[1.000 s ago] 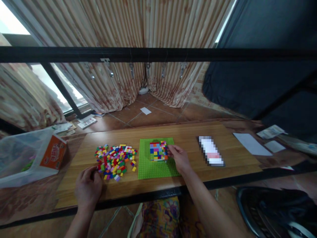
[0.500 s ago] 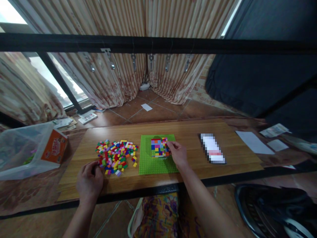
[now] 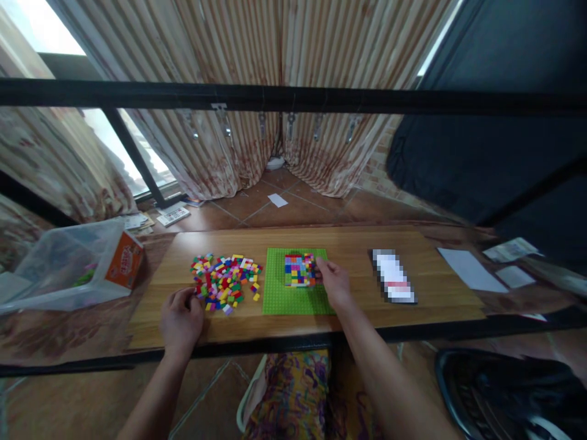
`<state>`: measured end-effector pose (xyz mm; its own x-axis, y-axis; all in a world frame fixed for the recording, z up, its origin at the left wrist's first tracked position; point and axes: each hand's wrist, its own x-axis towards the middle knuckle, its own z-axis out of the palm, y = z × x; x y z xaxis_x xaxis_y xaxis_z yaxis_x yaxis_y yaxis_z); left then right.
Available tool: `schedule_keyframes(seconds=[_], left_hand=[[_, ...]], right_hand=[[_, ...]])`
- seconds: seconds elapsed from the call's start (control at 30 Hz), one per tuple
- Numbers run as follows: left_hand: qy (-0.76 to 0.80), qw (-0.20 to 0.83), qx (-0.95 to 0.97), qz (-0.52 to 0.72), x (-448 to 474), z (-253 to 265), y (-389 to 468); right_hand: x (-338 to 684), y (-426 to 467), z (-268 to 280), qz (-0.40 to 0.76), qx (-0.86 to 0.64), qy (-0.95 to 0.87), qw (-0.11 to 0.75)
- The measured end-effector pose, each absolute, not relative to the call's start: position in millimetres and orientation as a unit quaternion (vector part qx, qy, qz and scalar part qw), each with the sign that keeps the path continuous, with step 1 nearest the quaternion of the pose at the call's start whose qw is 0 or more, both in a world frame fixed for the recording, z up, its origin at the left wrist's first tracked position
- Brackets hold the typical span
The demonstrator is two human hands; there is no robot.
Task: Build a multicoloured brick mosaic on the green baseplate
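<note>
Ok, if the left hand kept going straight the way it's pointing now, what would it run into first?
Most likely the loose bricks: the left hand points toward their left edge and is right beside them. Whether it already touches one, I can't tell.

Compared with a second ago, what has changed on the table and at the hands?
Only the camera's view has clearly shifted; I can see no definite grasp or release. As before, the right hand is at the right side of the brick block over the green baseplate, and the left hand is at the left edge of the loose brick pile.
</note>
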<state>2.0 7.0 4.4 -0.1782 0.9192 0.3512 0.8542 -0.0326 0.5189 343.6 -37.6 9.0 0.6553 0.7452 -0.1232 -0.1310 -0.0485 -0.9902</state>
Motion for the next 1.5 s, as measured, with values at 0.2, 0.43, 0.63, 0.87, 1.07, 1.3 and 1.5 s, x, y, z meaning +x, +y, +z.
schedule_keyframes(seconds=[0.2, 0.43, 0.63, 0.87, 1.07, 1.3, 1.5], left_hand=[[0.686, 0.048, 0.647, 0.329, 3, 5, 8], [0.684, 0.052, 0.652, 0.321, 6, 3, 5], [0.659, 0.051, 0.671, 0.334, 6, 0, 4], [0.656, 0.06, 0.673, 0.338, 6, 0, 0], [0.649, 0.068, 0.672, 0.351, 5, -1, 0], [0.635, 0.073, 0.677, 0.364, 5, -3, 0], [0.637, 0.082, 0.673, 0.367, 6, -2, -1]], right_hand=[[341, -53, 13, 0.309, -0.619, -0.182, 0.699], [308, -76, 22, 0.228, -0.661, -0.29, 0.653], [255, -76, 32, 0.238, -0.625, -0.504, 0.547], [217, -55, 26, 0.223, -0.624, -0.632, 0.401], [208, -24, 29, 0.168, -0.651, -0.669, 0.317], [206, 0, 27, 0.128, -0.689, -0.688, 0.188], [206, -5, 20, 0.127, -0.671, -0.696, 0.222]])
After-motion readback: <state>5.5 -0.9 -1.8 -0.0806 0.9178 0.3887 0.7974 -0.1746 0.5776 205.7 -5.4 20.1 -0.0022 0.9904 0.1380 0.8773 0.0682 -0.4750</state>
